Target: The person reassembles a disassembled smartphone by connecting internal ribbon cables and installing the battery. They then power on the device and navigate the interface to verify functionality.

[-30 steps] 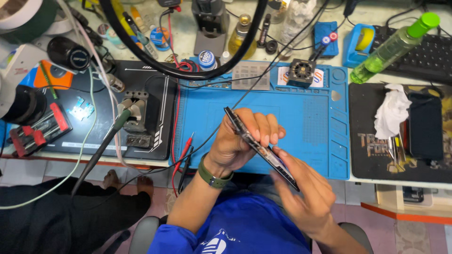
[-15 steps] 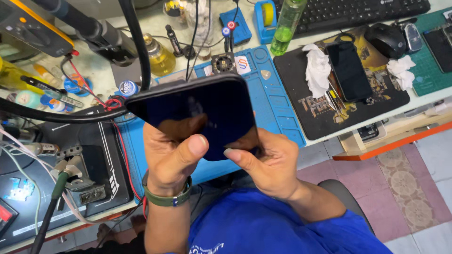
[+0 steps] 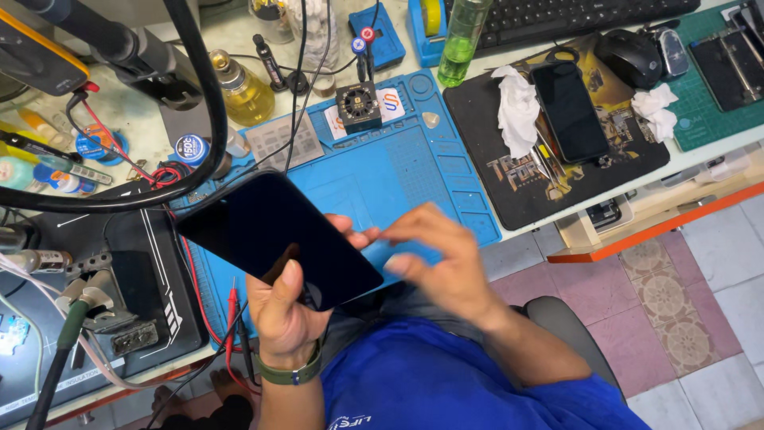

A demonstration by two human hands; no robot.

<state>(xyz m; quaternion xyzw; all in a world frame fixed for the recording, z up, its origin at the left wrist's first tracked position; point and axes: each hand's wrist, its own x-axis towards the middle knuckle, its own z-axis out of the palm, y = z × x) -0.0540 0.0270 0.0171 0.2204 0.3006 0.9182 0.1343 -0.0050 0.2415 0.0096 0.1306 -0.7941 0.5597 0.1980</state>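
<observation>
I see one dark phone (image 3: 278,235) held above the blue mat (image 3: 422,171), my left hand (image 3: 286,306) clamped on its lower edge, thumb across the glass. My right hand (image 3: 442,255) is blurred beside it, fingers loosely spread, touching the phone's corner. A second phone (image 3: 569,111) lies on the black mat between two white tissues (image 3: 517,107). One green bottle (image 3: 460,44) holds green liquid.

We see the phone (image 3: 278,239) above the mat's (image 3: 414,175) left part — keyboard (image 3: 573,12) behind, second phone (image 3: 569,111) right on a pad (image 3: 493,183), between two tissues (image 3: 517,107).
</observation>
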